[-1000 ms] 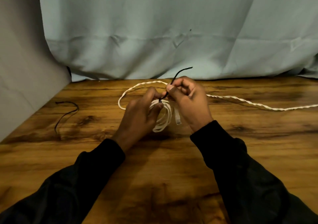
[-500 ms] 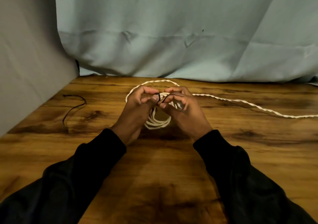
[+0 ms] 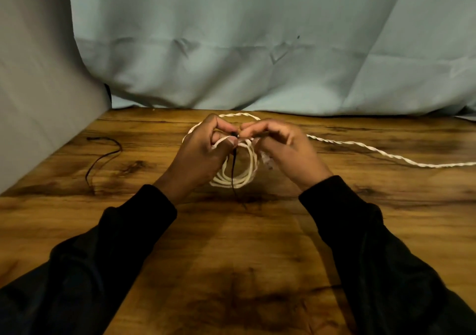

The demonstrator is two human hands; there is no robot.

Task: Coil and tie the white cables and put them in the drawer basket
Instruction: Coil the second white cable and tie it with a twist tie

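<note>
A coil of white cable (image 3: 240,177) hangs between my hands above the wooden table (image 3: 231,257). My left hand (image 3: 203,154) grips the top of the coil, thumb and fingers pinched at the tie. A thin black tie (image 3: 234,169) is wrapped at the coil's top, one end dangling down across the loops. My right hand (image 3: 286,149) pinches the tie's other end beside the left fingertips. A second white twisted cable (image 3: 381,151) runs from behind my hands to the right edge. No drawer basket is in view.
Another black tie (image 3: 103,157) lies loose on the table at the left. A grey panel (image 3: 38,102) stands along the left side, and a pale blue cloth (image 3: 257,51) hangs behind the table's far edge.
The black tie's end, which stuck up above my right hand, has come round the coil and now hangs down over the loops. Both hands stay together at the coil's top.
</note>
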